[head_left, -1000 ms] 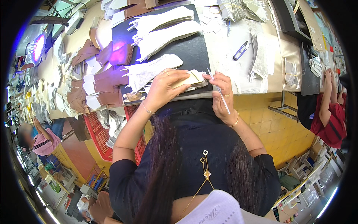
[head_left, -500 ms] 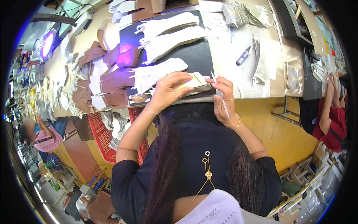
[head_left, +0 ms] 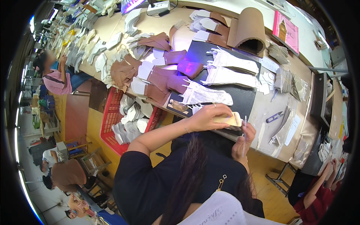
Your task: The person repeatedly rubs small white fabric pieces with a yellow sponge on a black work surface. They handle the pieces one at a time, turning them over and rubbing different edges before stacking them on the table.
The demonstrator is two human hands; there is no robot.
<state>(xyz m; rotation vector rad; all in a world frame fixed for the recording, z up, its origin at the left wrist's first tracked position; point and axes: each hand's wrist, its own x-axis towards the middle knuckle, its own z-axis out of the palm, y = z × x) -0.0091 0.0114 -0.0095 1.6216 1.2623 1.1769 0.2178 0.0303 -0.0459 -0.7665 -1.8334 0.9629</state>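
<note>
At the near edge of the bench, my left hand (head_left: 210, 116) is closed on a small pale yellow block-like piece (head_left: 233, 119); its exact kind I cannot make out. Close on its right, my right hand (head_left: 243, 142) grips a slim white stick (head_left: 245, 132), pen-like and held nearly upright beside the piece's end. White fringed pieces (head_left: 208, 96) lie just beyond my left hand, and more white fringed pieces (head_left: 232, 77) rest farther back on a black mat (head_left: 198, 48). Brown pieces with white ends (head_left: 153, 77) are spread to the left.
Thread snips (head_left: 274, 117) lie on the right of the bench. A curved brown form (head_left: 249, 28) stands at the back near a pink book (head_left: 285, 30). Below the bench edge is a red basket (head_left: 107, 129) of white pieces. Co-workers sit left (head_left: 58, 80) and right (head_left: 311, 198).
The whole view has swung, so the bench now slants and more of its back shows. Both hands appear lower and farther right, still holding the yellow piece and the stick.
</note>
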